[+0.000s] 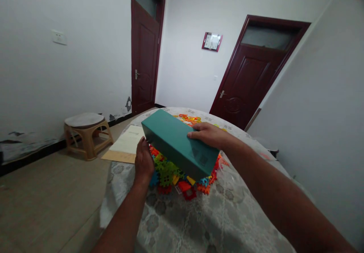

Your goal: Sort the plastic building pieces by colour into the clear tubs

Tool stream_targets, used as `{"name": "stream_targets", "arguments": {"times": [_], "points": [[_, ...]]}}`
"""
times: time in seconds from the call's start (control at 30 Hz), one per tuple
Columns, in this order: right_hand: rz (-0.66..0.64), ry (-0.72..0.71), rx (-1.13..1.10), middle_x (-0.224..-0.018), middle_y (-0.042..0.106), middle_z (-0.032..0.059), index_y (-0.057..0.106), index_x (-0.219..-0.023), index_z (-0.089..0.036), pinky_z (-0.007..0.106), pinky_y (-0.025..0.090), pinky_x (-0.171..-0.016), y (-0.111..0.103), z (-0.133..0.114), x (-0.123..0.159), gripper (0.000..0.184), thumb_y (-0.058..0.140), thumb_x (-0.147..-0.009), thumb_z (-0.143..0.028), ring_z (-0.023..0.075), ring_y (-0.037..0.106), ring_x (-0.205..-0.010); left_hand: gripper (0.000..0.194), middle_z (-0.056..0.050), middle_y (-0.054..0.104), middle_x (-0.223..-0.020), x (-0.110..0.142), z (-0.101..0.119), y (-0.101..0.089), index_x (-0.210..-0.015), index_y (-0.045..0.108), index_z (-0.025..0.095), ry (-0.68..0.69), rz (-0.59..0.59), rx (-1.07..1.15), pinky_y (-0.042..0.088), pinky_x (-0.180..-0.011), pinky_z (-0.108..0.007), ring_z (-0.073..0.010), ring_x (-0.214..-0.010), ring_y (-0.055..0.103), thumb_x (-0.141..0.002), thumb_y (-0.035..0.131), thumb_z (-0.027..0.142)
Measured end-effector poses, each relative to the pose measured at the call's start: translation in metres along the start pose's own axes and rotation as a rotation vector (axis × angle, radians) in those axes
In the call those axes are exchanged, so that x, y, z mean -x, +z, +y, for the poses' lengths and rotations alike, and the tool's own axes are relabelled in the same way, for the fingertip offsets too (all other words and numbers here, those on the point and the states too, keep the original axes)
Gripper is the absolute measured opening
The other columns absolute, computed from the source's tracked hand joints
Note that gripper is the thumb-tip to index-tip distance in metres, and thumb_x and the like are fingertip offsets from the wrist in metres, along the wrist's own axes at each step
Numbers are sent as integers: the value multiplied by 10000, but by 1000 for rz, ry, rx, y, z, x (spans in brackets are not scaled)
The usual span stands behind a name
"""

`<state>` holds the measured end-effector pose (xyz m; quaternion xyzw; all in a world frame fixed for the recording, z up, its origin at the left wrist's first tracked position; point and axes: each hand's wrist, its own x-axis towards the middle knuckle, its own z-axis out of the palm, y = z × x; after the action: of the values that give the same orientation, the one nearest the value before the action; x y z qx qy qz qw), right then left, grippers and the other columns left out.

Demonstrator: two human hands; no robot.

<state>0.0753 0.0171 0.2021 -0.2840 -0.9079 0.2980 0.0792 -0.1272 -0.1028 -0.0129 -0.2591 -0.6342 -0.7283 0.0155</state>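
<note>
I hold a teal rectangular box (176, 141) tilted above a round table, its underside facing up. My left hand (143, 162) grips the box's near left edge from below, fingers hidden under it. My right hand (207, 135) lies curled over the box's upper right side. Beneath the box a heap of colourful plastic interlocking pieces (182, 179) lies on the table, in red, orange, green, yellow and blue. More of the pieces (187, 119) show past the box's far end.
The table wears a pale patterned cloth (199, 219). A flat cardboard sheet (125, 147) overhangs its left edge. A small tan stool (87, 131) stands by the left wall. Two dark red doors (145, 52) (247, 82) are shut.
</note>
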Motion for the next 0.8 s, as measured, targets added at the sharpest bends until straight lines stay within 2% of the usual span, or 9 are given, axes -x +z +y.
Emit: {"name": "stream_targets", "arguments": {"times": [0.1, 0.23, 0.37, 0.47, 0.53, 0.67, 0.8], "points": [[-42, 116, -282, -753, 704, 26, 697, -885, -198, 266, 488, -568, 9, 13, -18, 260, 744, -882, -454, 162, 627, -625, 612, -148, 639, -1474, 2, -1, 2, -1502, 555, 202, -100, 4, -17, 455, -1185, -459, -270, -1355, 614, -1076, 337, 583], [-74, 209, -528, -756, 741, 46, 713, -880, -199, 292, 556, -573, 15, 31, -33, 265, 833, -809, -424, 187, 667, -627, 624, -157, 614, -1513, 8, -6, 7, -1478, 585, 175, -75, -47, -95, 371, -1260, -455, -282, -1466, 523, -1070, 362, 592], [-8, 289, -670, -720, 747, 35, 708, -863, -197, 302, 588, -601, 17, 41, -40, 181, 843, -795, -296, 198, 695, -632, 606, -172, 586, -1542, 11, -15, 11, -1498, 567, 165, -28, -75, -136, 336, -1283, -495, -295, -1481, 507, -1069, 390, 556], [17, 352, -784, -737, 764, 43, 704, -879, -180, 332, 619, -658, 16, 48, -43, 113, 792, -828, -227, 214, 724, -656, 627, -189, 545, -1578, 14, -20, 15, -1535, 529, 151, -7, -94, -181, 321, -1292, -510, -305, -1502, 481, -1069, 384, 544], [-20, 416, -857, -771, 782, 67, 712, -951, -161, 382, 639, -717, 14, 53, -46, 103, 737, -875, -226, 241, 748, -690, 640, -196, 524, -1593, 16, -20, 16, -1564, 491, 151, 7, -122, -208, 328, -1286, -523, -311, -1510, 470, -1069, 378, 540], [-113, 492, -969, -818, 801, 104, 708, -1094, -123, 443, 641, -805, 8, 70, -54, 216, 611, -968, -269, 271, 771, -719, 651, -211, 502, -1604, 23, -19, 21, -1591, 443, 142, 84, -187, -270, 337, -1275, -564, -333, -1522, 447, -1067, 387, 525], [-135, 490, -1066, -830, 811, 104, 692, -1184, -99, 448, 628, -864, 5, 97, -60, 314, 520, -1005, -291, 267, 770, -687, 669, -213, 454, -1646, 30, -24, 27, -1618, 401, 145, 141, -234, -343, 292, -1298, -579, -340, -1561, 392, -1064, 416, 520]]}}
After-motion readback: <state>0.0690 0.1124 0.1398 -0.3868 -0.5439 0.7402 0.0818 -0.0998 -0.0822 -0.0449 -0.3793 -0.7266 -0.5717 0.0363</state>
